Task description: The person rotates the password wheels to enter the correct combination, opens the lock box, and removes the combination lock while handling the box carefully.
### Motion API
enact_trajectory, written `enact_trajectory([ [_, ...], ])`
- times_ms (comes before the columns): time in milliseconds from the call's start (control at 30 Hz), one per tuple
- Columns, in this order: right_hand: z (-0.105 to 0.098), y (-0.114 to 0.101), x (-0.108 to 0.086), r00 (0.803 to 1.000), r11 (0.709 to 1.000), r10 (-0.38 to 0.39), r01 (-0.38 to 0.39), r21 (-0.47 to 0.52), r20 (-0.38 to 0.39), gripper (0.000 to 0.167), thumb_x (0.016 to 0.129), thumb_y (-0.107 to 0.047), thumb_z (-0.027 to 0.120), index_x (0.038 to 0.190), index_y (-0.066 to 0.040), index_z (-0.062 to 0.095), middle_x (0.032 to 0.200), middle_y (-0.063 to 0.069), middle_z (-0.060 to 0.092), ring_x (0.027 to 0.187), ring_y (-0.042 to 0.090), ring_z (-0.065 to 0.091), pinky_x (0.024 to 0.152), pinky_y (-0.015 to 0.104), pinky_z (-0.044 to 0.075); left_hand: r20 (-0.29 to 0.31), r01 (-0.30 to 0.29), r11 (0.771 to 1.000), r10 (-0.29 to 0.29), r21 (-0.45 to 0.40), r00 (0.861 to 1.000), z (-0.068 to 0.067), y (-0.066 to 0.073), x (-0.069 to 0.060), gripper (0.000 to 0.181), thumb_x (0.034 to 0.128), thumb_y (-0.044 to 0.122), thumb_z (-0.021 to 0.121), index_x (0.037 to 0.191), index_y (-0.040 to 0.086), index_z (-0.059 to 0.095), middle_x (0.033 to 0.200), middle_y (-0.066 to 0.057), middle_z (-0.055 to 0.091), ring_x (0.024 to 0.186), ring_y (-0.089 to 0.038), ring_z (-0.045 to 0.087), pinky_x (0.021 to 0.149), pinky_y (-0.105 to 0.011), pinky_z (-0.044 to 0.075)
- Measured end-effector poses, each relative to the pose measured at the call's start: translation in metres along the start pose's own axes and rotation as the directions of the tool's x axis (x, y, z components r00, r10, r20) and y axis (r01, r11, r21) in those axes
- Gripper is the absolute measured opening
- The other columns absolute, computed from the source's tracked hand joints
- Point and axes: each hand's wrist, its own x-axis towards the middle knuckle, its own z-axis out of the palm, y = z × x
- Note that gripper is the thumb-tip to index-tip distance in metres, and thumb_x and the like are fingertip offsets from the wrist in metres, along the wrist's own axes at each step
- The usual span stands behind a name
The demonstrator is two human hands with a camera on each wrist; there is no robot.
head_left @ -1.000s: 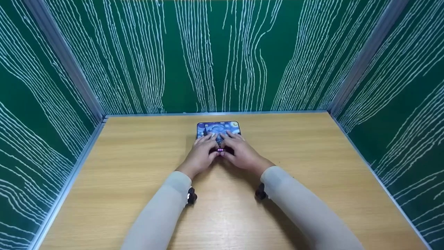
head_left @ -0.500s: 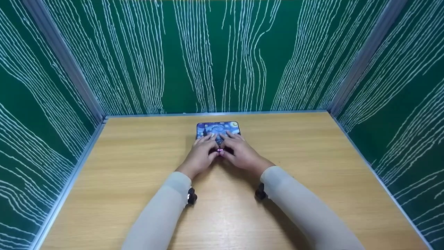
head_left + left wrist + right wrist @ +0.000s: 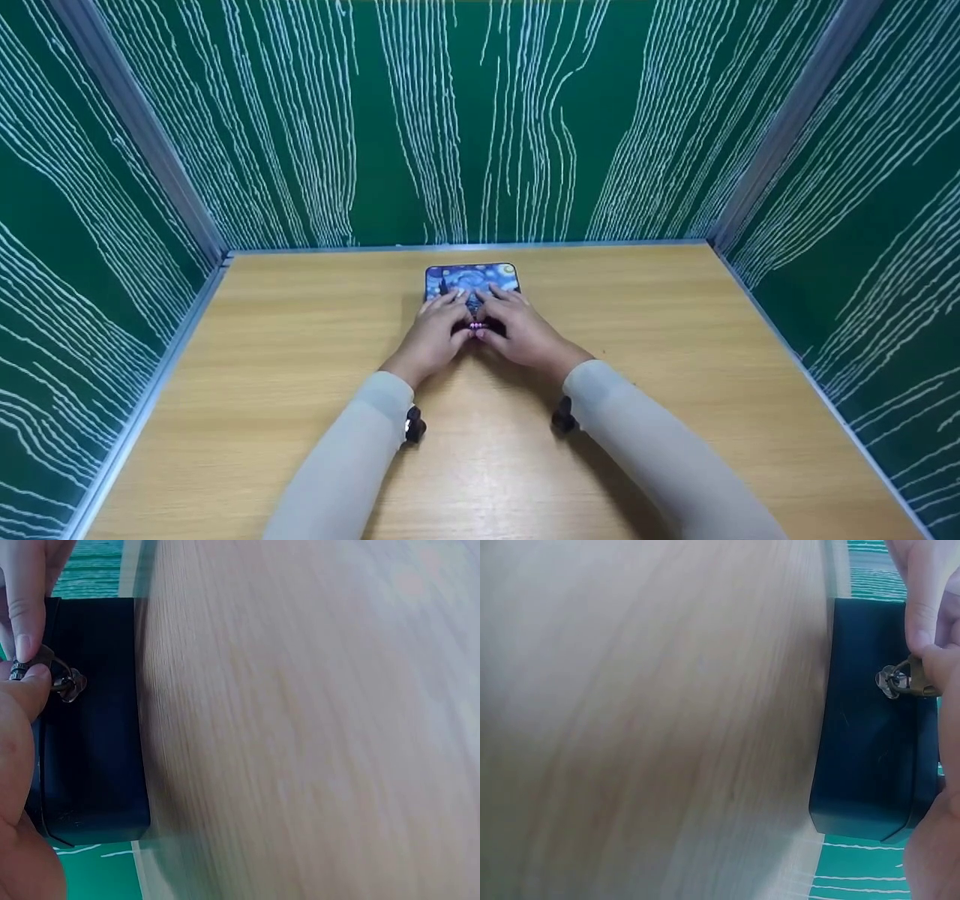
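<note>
A dark box [image 3: 97, 742] with a swirling blue night-sky picture on its lid [image 3: 472, 276] sits near the table's far edge. From the metal hasp [image 3: 73, 686] on its front hangs a small brass-coloured padlock [image 3: 921, 679], with ridged dials [image 3: 18, 672] partly showing. The left hand [image 3: 433, 331] pinches the padlock, its thumb on the lock body and other fingers over the lid. Across from it, the right hand [image 3: 525, 331] also pinches the padlock with its thumb. Both thumbs nearly meet. Fingers hide most of the lock and whether its shackle is latched.
The wooden table [image 3: 300, 322] spreads out around the box. Green walls [image 3: 495, 150] with white wavy lines stand behind and at both sides, joined by grey metal posts [image 3: 150, 127]. A dark camera [image 3: 414, 424] sits at each wrist.
Both hands stay in place on the padlock; only a very slight shift shows at the thumbs. The box has not moved.
</note>
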Motion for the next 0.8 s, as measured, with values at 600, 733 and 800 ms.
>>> enact_trajectory([
  [600,-0.0019,-0.0015,0.002,0.999,0.999,0.041,-0.041,-0.014,0.027,0.01,0.112,-0.027,0.074,0.112,-0.017,0.075,0.182,0.009,0.045,0.175,0.041,0.031,0.143,0.063,0.025,-0.023,-0.076,0.997,0.076,0.005,0.997,-0.0002,-0.0012,0.0008,0.014,0.1108,0.027,0.073,0.115,0.014,0.073,0.18,-0.009,0.046,0.173,-0.034,0.037,0.146,-0.056,0.019],
  [733,-0.0026,-0.0022,0.0021,0.999,0.999,0.043,-0.043,-0.014,0.027,0.009,0.112,-0.025,0.073,0.11,-0.017,0.073,0.183,0.008,0.044,0.175,0.041,0.03,0.143,0.063,0.025,-0.02,-0.074,0.997,0.074,-0.001,0.997,-0.0004,-0.0009,0.001,0.015,0.1106,0.029,0.073,0.115,0.014,0.073,0.18,-0.008,0.046,0.173,-0.035,0.037,0.146,-0.057,0.018],
  [800,-0.0028,-0.0022,0.0021,0.999,0.999,0.047,-0.046,-0.013,0.027,0.009,0.113,-0.025,0.073,0.11,-0.017,0.073,0.183,0.008,0.043,0.175,0.041,0.03,0.143,0.063,0.025,-0.019,-0.072,0.997,0.072,-0.005,0.997,-0.0004,-0.0008,0.0011,0.015,0.1112,0.029,0.072,0.115,0.015,0.073,0.18,-0.008,0.046,0.173,-0.035,0.037,0.146,-0.058,0.017],
])
